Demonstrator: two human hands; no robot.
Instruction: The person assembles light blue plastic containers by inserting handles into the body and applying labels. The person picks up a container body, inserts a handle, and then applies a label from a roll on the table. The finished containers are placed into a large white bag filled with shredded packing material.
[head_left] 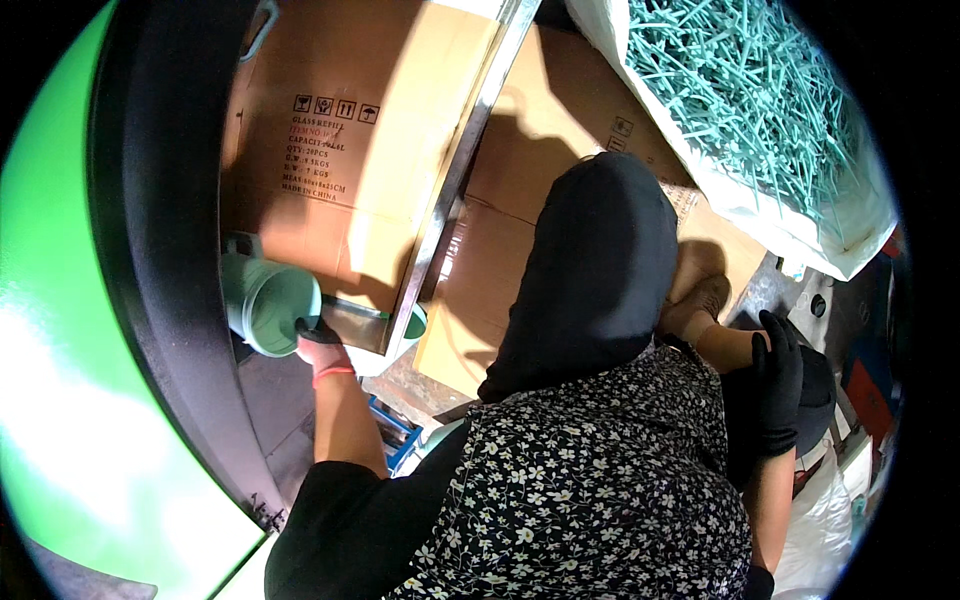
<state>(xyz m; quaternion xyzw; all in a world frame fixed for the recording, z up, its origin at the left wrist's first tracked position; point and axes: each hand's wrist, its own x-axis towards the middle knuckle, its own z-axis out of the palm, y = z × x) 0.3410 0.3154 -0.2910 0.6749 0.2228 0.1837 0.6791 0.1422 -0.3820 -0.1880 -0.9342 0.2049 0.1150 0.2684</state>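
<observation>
At the left, my left hand (324,350), in a pinkish glove with dark fingertips and a red cuff, is closed on the rim of a pale green tub (282,308). The tub is tipped on its side, its mouth turned toward the hand. A second green rim (415,322) shows partly behind the metal edge beside it. On the right, my right hand (778,385) wears a black glove and rests on black cloth, fingers stretched out and somewhat apart, holding nothing. A flowered apron (590,480) and a rounded black cloth form (605,260) fill the middle between my arms.
Flattened cardboard (360,150) lies ahead, crossed by a metal rail (465,150). At the far right a white sack (735,200) holds many thin green plastic pieces (745,95). A bright green and black panel (60,330) stands along the left. A brown shoe (697,308) rests on cardboard.
</observation>
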